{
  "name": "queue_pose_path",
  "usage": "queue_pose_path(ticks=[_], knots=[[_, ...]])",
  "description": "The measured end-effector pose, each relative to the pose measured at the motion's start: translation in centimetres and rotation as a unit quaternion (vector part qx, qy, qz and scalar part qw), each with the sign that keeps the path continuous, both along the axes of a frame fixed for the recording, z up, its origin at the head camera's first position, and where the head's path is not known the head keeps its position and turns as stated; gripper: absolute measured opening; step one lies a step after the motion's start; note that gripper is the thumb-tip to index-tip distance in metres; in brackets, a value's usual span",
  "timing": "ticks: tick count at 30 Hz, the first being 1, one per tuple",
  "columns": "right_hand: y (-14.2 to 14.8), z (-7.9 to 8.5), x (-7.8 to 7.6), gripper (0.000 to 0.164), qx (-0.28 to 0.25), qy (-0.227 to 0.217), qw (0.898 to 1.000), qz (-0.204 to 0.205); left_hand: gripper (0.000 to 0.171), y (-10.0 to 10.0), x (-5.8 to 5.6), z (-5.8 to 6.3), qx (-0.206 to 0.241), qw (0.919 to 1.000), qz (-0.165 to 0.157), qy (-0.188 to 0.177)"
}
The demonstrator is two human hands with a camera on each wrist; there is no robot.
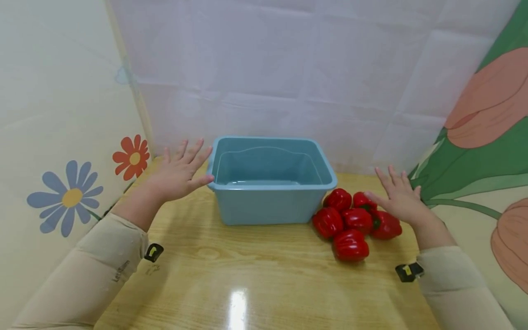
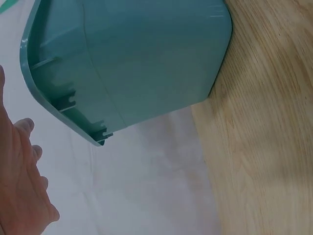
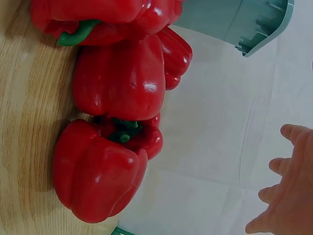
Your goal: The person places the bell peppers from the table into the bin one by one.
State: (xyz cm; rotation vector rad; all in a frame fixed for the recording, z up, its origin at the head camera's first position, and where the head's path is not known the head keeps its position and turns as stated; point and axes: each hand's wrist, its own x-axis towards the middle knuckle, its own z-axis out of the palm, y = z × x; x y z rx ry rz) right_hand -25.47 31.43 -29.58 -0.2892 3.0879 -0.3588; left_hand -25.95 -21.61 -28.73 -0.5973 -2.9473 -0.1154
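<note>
A blue-green plastic bin (image 1: 270, 204) stands on the table with its open top up, and its inside shows no contents. My left hand (image 1: 179, 172) is spread out beside the bin's left rim; whether the thumb touches the rim I cannot tell. Several red bell peppers (image 1: 358, 221) lie in a cluster against or close to the bin's right side, some showing green stems. Over the right edge of that cluster hovers my right hand (image 1: 398, 197), fingers spread, holding nothing. In the right wrist view, the peppers (image 3: 100, 171) sit apart from the fingers (image 3: 279, 166).
The wooden table (image 1: 198, 275) extends in front of the bin. Behind it hangs a creased white sheet (image 1: 264, 59). Flower-printed panels rise at the left (image 1: 49, 128) and right (image 1: 474, 183). Each sleeve carries a small black strap device near the wrist.
</note>
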Motion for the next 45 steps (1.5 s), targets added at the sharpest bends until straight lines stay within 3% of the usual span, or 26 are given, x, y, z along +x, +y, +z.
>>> queue_pose_path(ticks=[8, 13, 35, 45], knots=[[-0.4, 0.3, 0.2, 0.085, -0.022, 0.007, 1.000, 0.011, 0.076, 0.6, 0.2, -0.4, 0.022, 0.9977, -0.056, 0.032], [-0.3, 0.1, -0.1, 0.085, -0.022, 0.002, 1.000, 0.007, 0.075, 1.2, 0.3, -0.5, 0.039, 0.9958, -0.078, 0.031], [-0.1, -0.7, -0.3, 0.085, -0.008, -0.005, 1.000, 0.005, 0.062, 1.7, 0.0, -3.6, 0.137, 0.9840, -0.113, 0.008], [0.0, -0.6, -0.4, 0.084, -0.017, -0.001, 1.000, 0.008, 0.059, 1.8, -0.4, -4.5, 0.158, 0.9778, -0.128, 0.051]])
